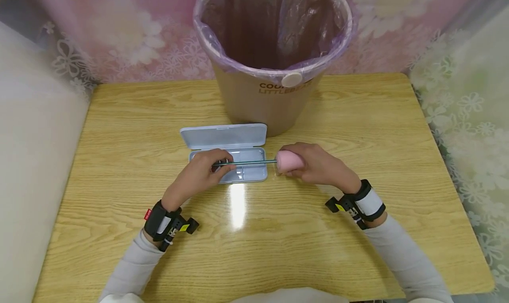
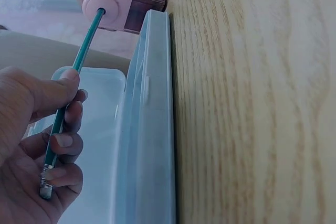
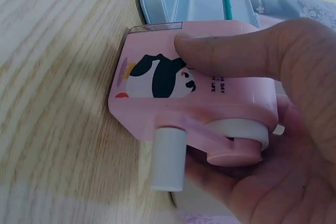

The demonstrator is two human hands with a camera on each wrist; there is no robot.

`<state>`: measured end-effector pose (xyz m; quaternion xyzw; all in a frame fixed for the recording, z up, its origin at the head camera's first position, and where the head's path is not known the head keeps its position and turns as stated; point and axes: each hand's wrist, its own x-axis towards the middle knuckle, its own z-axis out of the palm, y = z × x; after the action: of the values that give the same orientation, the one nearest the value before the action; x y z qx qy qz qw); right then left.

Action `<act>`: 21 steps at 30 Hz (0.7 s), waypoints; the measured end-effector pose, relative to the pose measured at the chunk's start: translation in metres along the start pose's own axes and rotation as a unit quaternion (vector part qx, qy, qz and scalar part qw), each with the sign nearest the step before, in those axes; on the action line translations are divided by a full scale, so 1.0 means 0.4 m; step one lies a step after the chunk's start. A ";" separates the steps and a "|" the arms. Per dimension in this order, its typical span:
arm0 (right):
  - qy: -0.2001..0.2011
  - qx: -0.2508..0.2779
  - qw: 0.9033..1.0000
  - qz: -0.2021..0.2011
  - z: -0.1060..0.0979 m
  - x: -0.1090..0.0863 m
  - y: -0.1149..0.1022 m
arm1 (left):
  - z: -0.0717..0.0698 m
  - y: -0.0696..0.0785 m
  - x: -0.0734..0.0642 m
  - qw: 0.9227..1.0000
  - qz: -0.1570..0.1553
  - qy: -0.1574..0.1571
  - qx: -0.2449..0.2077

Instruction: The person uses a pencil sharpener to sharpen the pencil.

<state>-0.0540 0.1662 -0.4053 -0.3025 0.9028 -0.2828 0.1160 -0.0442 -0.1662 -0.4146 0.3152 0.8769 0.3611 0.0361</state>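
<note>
A pink crank pencil sharpener (image 3: 210,93) with a panda picture is gripped by my right hand (image 1: 316,164), thumb across its printed side. Its handle (image 3: 169,158) ends in a white knob and points toward the right wrist camera. In my left hand (image 1: 207,168) is a green pencil (image 2: 88,40), pinched between thumb and fingers, its metal-banded end lying against the palm. The pencil's far end enters the round hole in the sharpener's front, so the tip is hidden. Beneath the left hand and pencil lies a light blue pencil case (image 1: 254,172), lid (image 1: 224,136) raised.
Behind the pencil case stands a tall beige bin (image 1: 266,100) lined with a purple plastic bag (image 1: 214,44). All this is on a wood-grain table (image 1: 370,117). Floral-patterned curtain or wall covering (image 1: 151,51) borders the back and the right side.
</note>
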 end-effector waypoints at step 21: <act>0.013 -0.046 0.999 -0.020 0.037 0.026 -0.013 | 0.042 0.016 0.017 0.991 0.073 0.017 0.112</act>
<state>-0.0540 0.1501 -0.4147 -0.3220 0.9100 -0.2473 0.0842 -0.0415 -0.1484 -0.4217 0.3740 0.8870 0.2679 -0.0401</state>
